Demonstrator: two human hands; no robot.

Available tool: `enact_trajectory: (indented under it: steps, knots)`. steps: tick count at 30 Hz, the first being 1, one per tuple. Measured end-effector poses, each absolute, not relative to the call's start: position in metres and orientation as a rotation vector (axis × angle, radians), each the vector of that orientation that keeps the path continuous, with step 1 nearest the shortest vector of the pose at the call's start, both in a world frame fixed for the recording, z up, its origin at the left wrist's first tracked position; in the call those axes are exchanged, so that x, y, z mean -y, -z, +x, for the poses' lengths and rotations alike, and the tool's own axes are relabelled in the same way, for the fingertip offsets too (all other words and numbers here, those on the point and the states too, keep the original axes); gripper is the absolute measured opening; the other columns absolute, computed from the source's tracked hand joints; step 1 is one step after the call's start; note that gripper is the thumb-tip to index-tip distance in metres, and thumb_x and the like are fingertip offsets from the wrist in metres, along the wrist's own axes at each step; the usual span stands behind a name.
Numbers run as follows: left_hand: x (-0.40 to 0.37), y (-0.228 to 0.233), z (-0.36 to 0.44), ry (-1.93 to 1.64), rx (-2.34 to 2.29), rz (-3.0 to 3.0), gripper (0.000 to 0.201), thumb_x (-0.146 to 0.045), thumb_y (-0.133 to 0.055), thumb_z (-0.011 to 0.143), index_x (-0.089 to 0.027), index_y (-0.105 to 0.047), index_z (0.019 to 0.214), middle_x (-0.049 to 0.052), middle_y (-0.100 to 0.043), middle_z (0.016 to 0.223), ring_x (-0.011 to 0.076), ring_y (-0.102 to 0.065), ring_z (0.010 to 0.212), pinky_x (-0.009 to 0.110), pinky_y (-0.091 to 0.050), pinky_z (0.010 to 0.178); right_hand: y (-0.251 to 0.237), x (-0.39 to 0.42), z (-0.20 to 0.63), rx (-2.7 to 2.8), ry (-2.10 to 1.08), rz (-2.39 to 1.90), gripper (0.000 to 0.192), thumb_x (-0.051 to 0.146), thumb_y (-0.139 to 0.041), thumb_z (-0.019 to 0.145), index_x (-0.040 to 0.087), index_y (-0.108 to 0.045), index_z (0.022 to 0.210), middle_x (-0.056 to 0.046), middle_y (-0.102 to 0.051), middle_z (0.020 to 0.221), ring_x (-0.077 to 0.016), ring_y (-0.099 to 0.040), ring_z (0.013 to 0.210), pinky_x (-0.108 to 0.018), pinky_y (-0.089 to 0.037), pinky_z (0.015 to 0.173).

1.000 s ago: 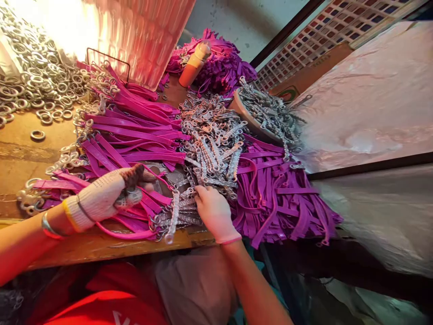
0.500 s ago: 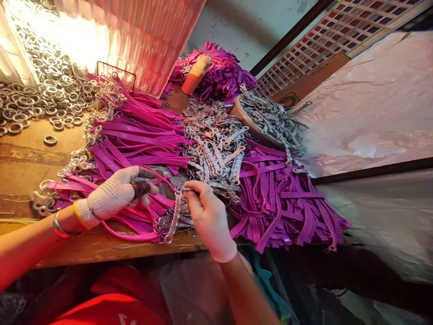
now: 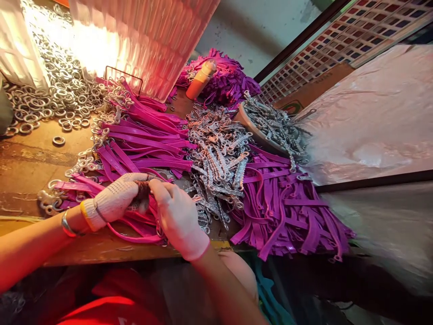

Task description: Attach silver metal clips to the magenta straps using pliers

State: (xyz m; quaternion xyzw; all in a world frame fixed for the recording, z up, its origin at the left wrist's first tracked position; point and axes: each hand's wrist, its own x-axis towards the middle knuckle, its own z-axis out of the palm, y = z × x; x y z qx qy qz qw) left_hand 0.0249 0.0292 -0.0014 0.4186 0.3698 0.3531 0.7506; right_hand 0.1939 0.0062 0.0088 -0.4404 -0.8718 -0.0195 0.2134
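My left hand (image 3: 118, 195), in a dotted white knit glove with dark wrapping at the thumb, is closed on a pink strap (image 3: 158, 173) whose gripped part is mostly hidden. Against it, my right hand (image 3: 179, 214), in a plain white glove, has its fingers pinched at the left fingertips. What the right fingers hold is covered. Under both hands lie pink straps (image 3: 145, 142) fitted with metal rings and links. Right of them is a heap of twisted silver metal links (image 3: 216, 167).
Loose metal rings (image 3: 37, 108) lie at the far left beside a ribbed, lit plastic panel (image 3: 145, 40). An orange bottle (image 3: 199, 83) stands at the back. A bowl (image 3: 252, 126) heaped with links is right of centre. Purple straps (image 3: 287, 207) hang over the table's front edge.
My right hand has moved left from beside the strap's end to meet my left hand. The dangling metal link is now hidden behind it. The view has shifted slightly.
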Motion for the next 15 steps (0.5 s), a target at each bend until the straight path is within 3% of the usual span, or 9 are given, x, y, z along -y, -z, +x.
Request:
enact_trajectory:
  steps: [4, 7, 12, 15]
  knots:
    - [-0.025, 0.001, 0.030, -0.774, -0.765, 0.887, 0.030, -0.035, -0.067, 0.083, -0.015, -0.064, 0.105, 0.000, -0.060, 0.069, 0.0084, -0.050, 0.052, 0.019, -0.038, 0.049, -0.008, -0.006, 0.200, 1.885, -0.409, -1.367, 0.032, 0.020, -0.052, 0.097, 0.024, -0.055, 0.128, -0.003, -0.069, 0.105, -0.0155, -0.066, 0.092, -0.029, -0.054, 0.086]
    - [-0.023, 0.003, 0.033, -0.800, -0.844, 0.927, 0.029, -0.037, -0.070, 0.084, -0.015, -0.062, 0.100, -0.002, -0.057, 0.066, 0.0070, -0.047, 0.050, 0.018, -0.036, 0.047, -0.008, -0.003, 0.202, 1.690, -0.674, -1.435, 0.030, 0.025, -0.059, 0.094, 0.025, -0.058, 0.123, -0.001, -0.069, 0.104, -0.0136, -0.067, 0.090, -0.027, -0.055, 0.084]
    - [-0.021, 0.007, 0.035, -0.819, -0.926, 1.145, 0.024, -0.037, -0.063, 0.088, -0.015, -0.057, 0.081, -0.002, -0.054, 0.065, 0.0070, -0.045, 0.053, 0.018, -0.037, 0.049, -0.008, -0.002, 0.206, 1.928, -0.486, -1.388, 0.033, 0.022, -0.046, 0.099, 0.018, -0.053, 0.132, -0.010, -0.066, 0.118, -0.0185, -0.064, 0.105, -0.033, -0.052, 0.093]
    - [-0.021, 0.011, 0.036, -0.815, -0.912, 1.051, 0.020, -0.035, -0.062, 0.086, -0.017, -0.054, 0.084, -0.003, -0.052, 0.067, 0.0068, -0.043, 0.052, 0.017, -0.035, 0.046, -0.011, -0.005, 0.206, 2.204, -0.267, -1.371, 0.030, 0.017, -0.039, 0.099, 0.013, -0.061, 0.119, -0.012, -0.069, 0.102, -0.0206, -0.065, 0.095, -0.032, -0.050, 0.084]
